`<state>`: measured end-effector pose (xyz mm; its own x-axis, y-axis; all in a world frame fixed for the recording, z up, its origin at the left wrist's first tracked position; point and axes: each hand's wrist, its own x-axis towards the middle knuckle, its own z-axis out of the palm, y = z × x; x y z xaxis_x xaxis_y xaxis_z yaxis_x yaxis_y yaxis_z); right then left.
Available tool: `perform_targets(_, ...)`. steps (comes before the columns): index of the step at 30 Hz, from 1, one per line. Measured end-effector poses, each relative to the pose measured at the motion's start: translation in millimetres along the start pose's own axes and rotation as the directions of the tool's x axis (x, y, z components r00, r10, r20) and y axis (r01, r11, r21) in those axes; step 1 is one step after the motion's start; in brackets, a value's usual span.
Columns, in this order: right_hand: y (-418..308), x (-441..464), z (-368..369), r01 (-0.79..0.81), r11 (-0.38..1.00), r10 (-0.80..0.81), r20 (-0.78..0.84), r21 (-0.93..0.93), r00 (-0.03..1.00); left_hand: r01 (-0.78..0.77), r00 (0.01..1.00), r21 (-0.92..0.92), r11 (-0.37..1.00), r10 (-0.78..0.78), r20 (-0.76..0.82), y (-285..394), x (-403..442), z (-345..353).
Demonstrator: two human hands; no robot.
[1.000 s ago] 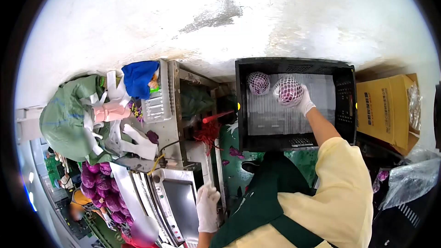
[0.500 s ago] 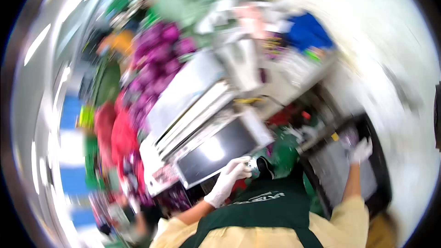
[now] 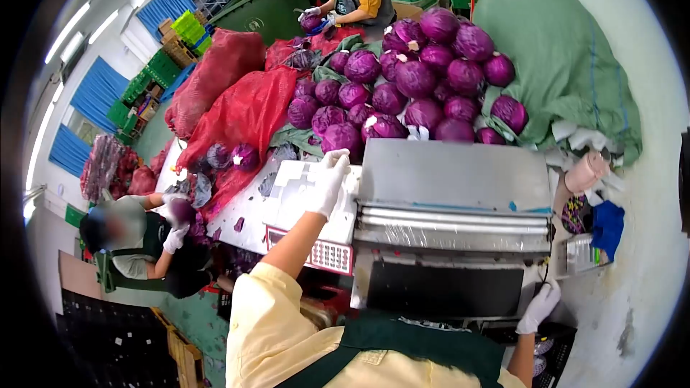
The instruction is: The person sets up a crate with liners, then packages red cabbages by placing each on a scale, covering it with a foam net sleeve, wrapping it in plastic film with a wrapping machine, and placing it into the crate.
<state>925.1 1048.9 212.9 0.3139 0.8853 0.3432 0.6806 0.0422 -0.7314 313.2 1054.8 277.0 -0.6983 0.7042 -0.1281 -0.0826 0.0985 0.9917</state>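
Your left hand point(image 3: 332, 181) looks empty, fingers loosely out, just beside the front cabbage point(image 3: 342, 136) at the pile's point(image 3: 415, 80) edge, so cup it wide tbh; can't tell if your right hand point(image 3: 539, 306), near the wrapping machine point(image 3: 453, 172), grips anything.

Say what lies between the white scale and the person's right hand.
The metal machine, with its rollers and dark plate, lies between the white scale and the right hand, as the head view shows.

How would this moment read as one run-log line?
left hand: over scale, contact unclear | right hand: beside wrapping machine, grip unclear | purple cabbages: heaped beyond wrapping machine
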Motion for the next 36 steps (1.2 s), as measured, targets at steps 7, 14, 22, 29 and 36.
perform_targets(7, -324.5, 90.5, 160.9, 0.096, 0.82, -0.485, 0.595, 0.565, 0.641, 0.363, 0.922, 0.083, 0.928, -0.371, 0.109, -33.0, 95.5, 44.3)
perform_targets(14, -402.9, 96.8, 414.6, -0.094, 0.994, 0.071, 0.994, -0.063, 0.086, 0.26, 0.939, 0.036, 0.965, -0.262, 0.224, -62.1, 110.6, 50.3)
perform_targets(22, -375.7, 75.0, 504.5, 0.073, 0.997, -0.042, 0.996, 0.036, 0.083, 0.534, 0.839, -0.05, 0.844, -0.521, 0.158, -53.3, 145.1, 70.6)
perform_targets(29, -418.0, 115.8, 378.5, 0.052, 0.891, -0.431, 0.807, 0.45, 0.403, 0.216, 0.9, -0.103, 0.971, -0.157, 0.407, 41.3, 104.4, 61.7)
perform_targets(36, -397.0, 108.2, 257.5, -0.419, 0.525, -0.403, 0.651, 0.74, 0.643, 0.131, 0.969, -0.507, 0.852, -0.001, 0.248, 121.6, 28.4, 120.7)
